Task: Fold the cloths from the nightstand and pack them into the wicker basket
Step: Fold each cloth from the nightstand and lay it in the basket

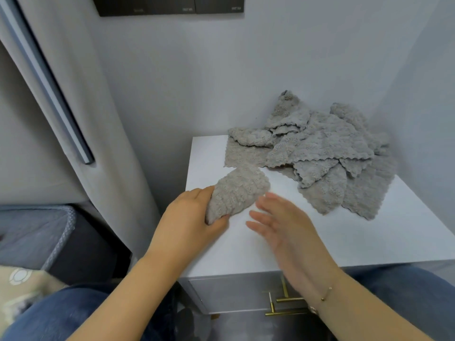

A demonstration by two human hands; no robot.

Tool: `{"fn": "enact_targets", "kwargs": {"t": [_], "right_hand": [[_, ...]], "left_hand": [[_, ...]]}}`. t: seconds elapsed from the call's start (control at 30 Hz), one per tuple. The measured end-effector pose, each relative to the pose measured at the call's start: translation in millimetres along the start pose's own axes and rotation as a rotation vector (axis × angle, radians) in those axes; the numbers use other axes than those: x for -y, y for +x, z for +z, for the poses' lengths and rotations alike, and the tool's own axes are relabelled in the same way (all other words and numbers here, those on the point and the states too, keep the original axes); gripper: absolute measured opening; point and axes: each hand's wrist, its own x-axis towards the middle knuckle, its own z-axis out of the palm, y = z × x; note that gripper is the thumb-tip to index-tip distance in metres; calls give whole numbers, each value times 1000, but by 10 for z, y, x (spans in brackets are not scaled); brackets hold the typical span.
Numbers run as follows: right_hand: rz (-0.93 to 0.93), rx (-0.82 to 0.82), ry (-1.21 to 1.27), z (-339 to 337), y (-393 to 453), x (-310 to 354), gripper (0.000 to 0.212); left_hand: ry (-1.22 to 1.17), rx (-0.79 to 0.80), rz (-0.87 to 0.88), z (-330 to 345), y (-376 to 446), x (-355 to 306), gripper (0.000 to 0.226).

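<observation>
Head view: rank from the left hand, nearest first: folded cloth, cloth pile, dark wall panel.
1. Folded cloth: in the left hand grip, front left of the nightstand.
2. Cloth pile: back right of the nightstand top.
3. Dark wall panel: up on the wall, top of view.

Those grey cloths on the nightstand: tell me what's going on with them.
A person seated at the white nightstand is folding cloths. The left hand has a grip on a small folded grey fleecy cloth, thumb and fingers curled round its near end. The right hand hovers open just beside it, fingers straight, holding nothing. A loose pile of unfolded grey cloths lies at the back of the nightstand top. No wicker basket is in view.
</observation>
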Motion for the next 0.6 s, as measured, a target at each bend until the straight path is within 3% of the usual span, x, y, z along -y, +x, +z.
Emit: {"fn": "enact_targets", "kwargs": {"t": [0.07, 0.23, 0.43, 0.5, 0.6], "right_hand": [[103, 29, 69, 13, -2, -31, 28], [83, 0, 101, 16, 75, 56, 21], [15, -88, 173, -55, -68, 150, 28], [-1, -136, 168, -159, -159, 211, 26], [-129, -196, 92, -406, -337, 360, 24]], "left_hand": [[-10, 5, 32, 45, 0, -88, 36], [-110, 11, 51, 115, -48, -280, 32], [-194, 138, 174, 142, -239, -551, 63], [-305, 197, 168, 143, -347, -675, 69], [-585, 201, 40, 90, -389, -882, 57]]}}
